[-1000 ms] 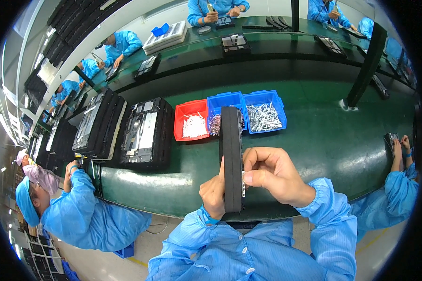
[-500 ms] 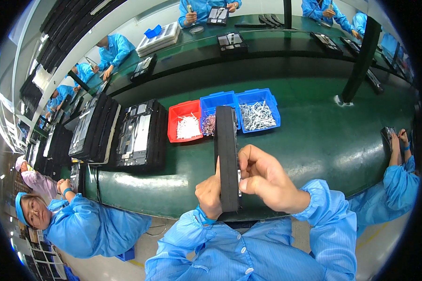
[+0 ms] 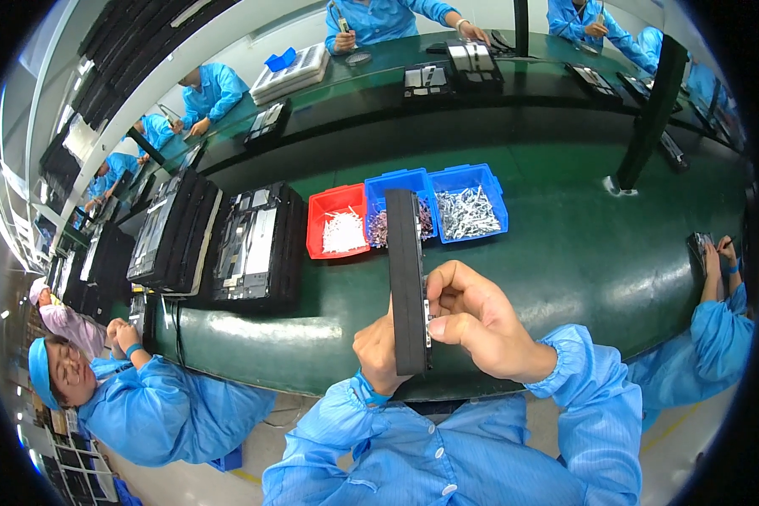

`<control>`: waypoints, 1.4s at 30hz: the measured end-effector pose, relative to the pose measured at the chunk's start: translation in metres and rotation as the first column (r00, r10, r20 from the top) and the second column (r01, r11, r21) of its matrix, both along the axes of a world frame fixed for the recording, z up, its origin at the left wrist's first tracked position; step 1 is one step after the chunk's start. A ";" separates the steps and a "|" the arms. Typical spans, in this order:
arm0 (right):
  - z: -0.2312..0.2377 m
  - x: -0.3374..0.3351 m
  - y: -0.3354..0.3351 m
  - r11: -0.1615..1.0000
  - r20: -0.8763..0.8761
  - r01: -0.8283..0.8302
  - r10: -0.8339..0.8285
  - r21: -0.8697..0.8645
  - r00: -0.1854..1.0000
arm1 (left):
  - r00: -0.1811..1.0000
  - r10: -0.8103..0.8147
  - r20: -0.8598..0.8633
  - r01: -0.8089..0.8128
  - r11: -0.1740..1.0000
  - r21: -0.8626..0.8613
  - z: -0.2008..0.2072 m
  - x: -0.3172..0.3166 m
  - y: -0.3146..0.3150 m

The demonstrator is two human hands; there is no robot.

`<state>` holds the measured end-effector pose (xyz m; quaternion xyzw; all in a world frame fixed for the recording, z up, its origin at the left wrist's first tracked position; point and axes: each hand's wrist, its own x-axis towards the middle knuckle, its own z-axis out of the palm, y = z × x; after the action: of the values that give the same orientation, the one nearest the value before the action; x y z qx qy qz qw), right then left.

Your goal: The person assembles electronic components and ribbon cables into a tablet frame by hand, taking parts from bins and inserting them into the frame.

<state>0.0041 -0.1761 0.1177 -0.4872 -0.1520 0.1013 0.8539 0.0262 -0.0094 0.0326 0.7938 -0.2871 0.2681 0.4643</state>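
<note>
A thick black foam tray (image 3: 406, 291) stands on edge above the near side of the bench, its narrow side facing up. My left hand (image 3: 376, 347) grips it from the left, most of the fingers hidden behind it. On its right face some thin silver and dark parts show at a steep angle. My right hand (image 3: 482, 327) is closed there, thumb and forefinger pressed together at the parts. Whatever lies between those fingertips is too small to make out. Just beyond the tray sit a red bin (image 3: 319, 226) of small white pieces, a blue bin (image 3: 398, 179) of purplish pieces and another blue bin (image 3: 501, 215) of silvery pieces.
Stacked black trays with flat device parts (image 3: 249, 244) stand to the left on the green bench (image 3: 565, 253). A dark post (image 3: 651, 118) rises at the right. Co-workers in blue sit on both sides and across; trays (image 3: 430, 80) lie on the far bench.
The foam tray in my hands has tilted slightly, and my right fingers stay at its face. Across the bench, a co-worker's tray now lies next to another, with that person's arm stretched right.
</note>
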 end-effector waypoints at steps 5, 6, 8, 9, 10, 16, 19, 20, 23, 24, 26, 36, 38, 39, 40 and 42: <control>0.002 -0.001 0.000 1.000 0.007 0.002 -0.002 -0.003 1.000 | 0.978 -0.022 0.209 -0.003 0.993 0.119 -0.003 0.006 0.002; 0.002 -0.002 0.000 1.000 0.004 -0.001 0.001 -0.005 1.000 | 0.978 -0.018 0.207 -0.006 0.993 0.118 0.000 0.005 0.002; 0.001 -0.003 0.000 1.000 -0.031 0.000 0.000 0.002 1.000 | 0.983 0.000 0.184 -0.025 0.991 0.130 0.008 0.004 0.000; -0.001 -0.005 0.001 1.000 -0.034 0.001 -0.001 0.000 0.999 | 0.984 0.000 0.180 -0.024 0.991 0.128 0.008 0.005 -0.001; -0.002 -0.006 0.002 1.000 -0.027 0.018 -0.017 0.021 0.999 | 0.982 -0.007 0.190 -0.018 0.992 0.128 0.009 0.005 -0.002; -0.001 -0.011 0.006 0.999 -0.013 0.014 -0.014 0.052 1.000 | 0.986 -0.009 0.164 -0.010 0.993 0.115 0.001 0.004 -0.002; -0.003 -0.011 0.005 0.998 0.038 0.021 -0.023 0.053 0.999 | 0.986 0.000 0.169 -0.014 0.997 0.082 0.004 0.004 -0.007; -0.004 -0.012 0.004 0.998 0.054 0.006 -0.010 0.070 0.998 | 0.984 0.011 0.176 -0.019 0.999 0.042 0.005 0.003 -0.009; -0.001 -0.005 0.003 0.999 0.089 0.046 -0.049 0.028 0.995 | 1.000 -0.018 0.000 0.018 0.996 -0.092 -0.006 0.006 -0.007; 0.003 -0.001 0.000 0.996 0.160 0.088 -0.082 -0.030 0.984 | 0.999 0.006 0.051 0.002 0.988 -0.155 -0.030 0.013 0.000; 0.014 0.008 -0.021 0.946 0.278 0.265 -0.207 -0.188 0.938 | 0.997 0.041 -0.063 -0.049 0.990 -0.130 -0.010 0.003 0.010; -0.068 0.020 -0.056 0.933 -0.320 -0.140 0.029 -0.330 0.947 | 0.138 -0.713 -0.688 -0.155 0.670 -0.726 0.019 0.007 0.040; -0.069 0.021 -0.046 0.937 -0.288 -0.059 -0.046 -0.344 0.957 | 0.087 -0.731 -0.677 -0.188 0.655 -0.732 -0.007 0.011 0.051; -0.079 0.023 -0.047 0.950 -0.268 0.031 -0.119 -0.311 0.956 | 0.151 -0.767 -0.623 -0.310 0.562 -0.767 -0.012 0.006 0.046; -0.086 0.025 -0.050 0.957 -0.251 0.124 -0.192 -0.263 0.949 | 0.041 -0.882 -0.469 -0.275 0.442 -0.854 -0.023 0.012 0.055; -0.086 0.028 -0.056 0.938 -0.270 0.286 -0.333 -0.199 0.903 | 0.148 -0.897 -0.417 -0.098 0.406 -0.909 -0.033 0.001 0.054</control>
<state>0.0324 -0.2320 0.0314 -0.5487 0.0670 0.0484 0.8319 0.0276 0.0441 0.0000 0.3459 -0.0533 -0.3085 0.8845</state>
